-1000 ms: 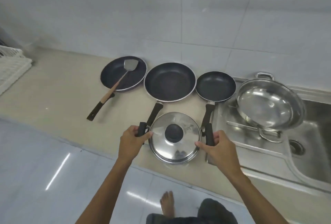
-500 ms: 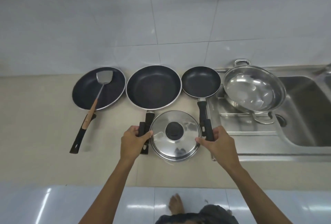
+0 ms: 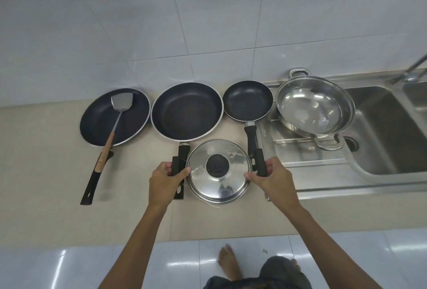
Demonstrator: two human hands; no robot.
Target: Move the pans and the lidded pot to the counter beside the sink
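1. the lidded pot (image 3: 218,172) sits on the beige tabletop (image 3: 46,173), near its front edge, in front of the row of pans. its steel lid carries a black round knob (image 3: 217,165) at the centre.
2. the left hand (image 3: 165,181) is closed around the black side handle on the pot's left; the thumb tip touches the lid rim.
3. the right hand (image 3: 273,179) is closed around the black side handle on the pot's right; a fingertip touches the lid rim.
4. three dark non-stick pans stand in a row behind the pot, along the tiled wall: the left pan (image 3: 97,124), the large middle pan (image 3: 187,110) and the small right pan (image 3: 248,100).
5. a steel spatula (image 3: 115,127) with a wooden grip lies in the left pan, blade toward the wall, grip pointing over the rim toward the tabletop edge.
6. the middle pan's handle runs down beside the left hand; the small pan's handle runs down beside the right hand.
7. a steel two-handled wok (image 3: 314,106) rests tilted on the sink drainboard (image 3: 300,147), just right of the small pan.
8. the sink basin (image 3: 390,131) lies right of the wok.
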